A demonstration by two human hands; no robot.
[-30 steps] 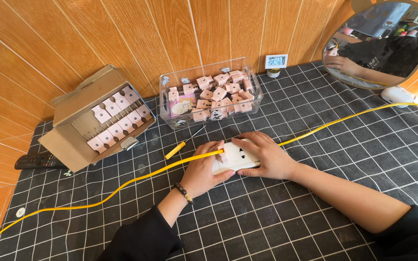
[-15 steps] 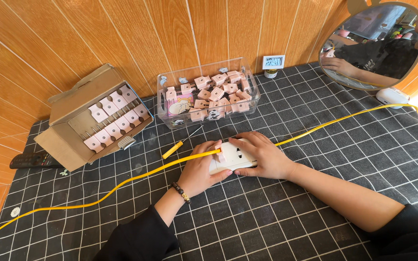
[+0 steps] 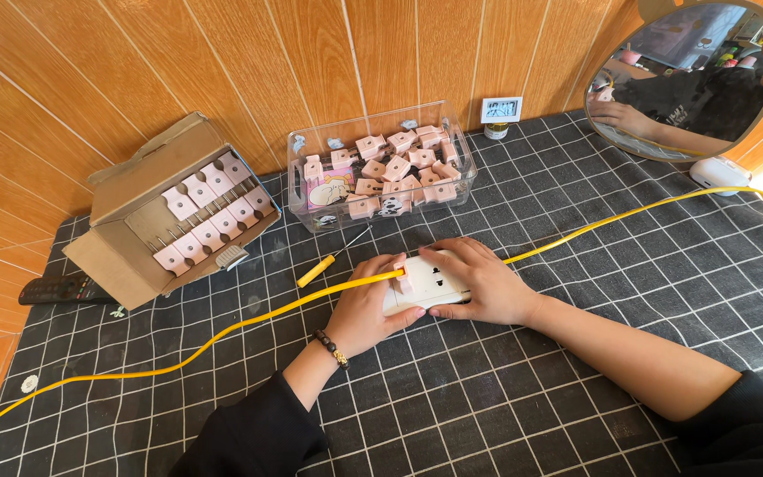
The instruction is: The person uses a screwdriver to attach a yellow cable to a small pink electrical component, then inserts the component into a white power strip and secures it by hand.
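A white power strip lies on the black checked cloth at the table's middle. My left hand grips its left end, thumb and fingers by a small pink plug pressed on the strip. My right hand lies over the strip's right end and holds it down. A yellow cable runs from the strip's left end to the lower left, and another stretch runs to the upper right.
A clear plastic box of several pink plugs stands behind the hands. A cardboard box with rows of pink plugs sits at left, a remote beside it. A yellow screwdriver, a small clock and a round mirror are nearby.
Both hands have stayed on the power strip, with only small finger shifts around the pink plug. The view has tilted slightly.
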